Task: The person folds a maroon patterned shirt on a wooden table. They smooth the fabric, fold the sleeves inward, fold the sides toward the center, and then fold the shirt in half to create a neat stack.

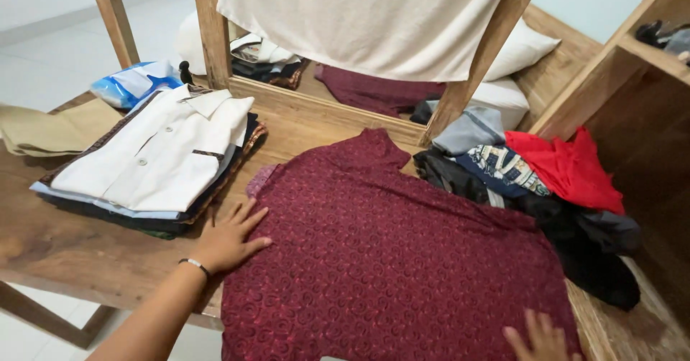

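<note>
- Your left hand (228, 240) lies flat and open on the left edge of the dark red patterned shirt (388, 260). The fingers are spread and press on the cloth; the hand grips nothing.
- You wear a thin bracelet (195, 265) on the left wrist.
- Your right hand (543, 338) is at the bottom edge of the view, on the lower right part of the same shirt. The fingers are stretched out and lie on the cloth. Only a part of this hand is visible, but it seems open and holds nothing.
- The shirt is spread out flat on the wooden table (86, 253), with the collar pointing away from you, toward the mirror (374, 88).
- Just beside your left hand, on the left, there is a stack of folded clothes (154, 167). On top of it lies a white shirt with buttons.
- Behind this stack you see a blue and white plastic package (133, 82), and further left a folded beige cloth (50, 127).
- On the right of the red shirt there is a pile of unfolded clothes (532, 188): a bright red piece (568, 167), a grey one, a printed one and some black ones.
- A cream cloth (359, 16) hangs over the wooden frame of the mirror.
- On the far right stands a wooden shelf (632, 81).
</note>
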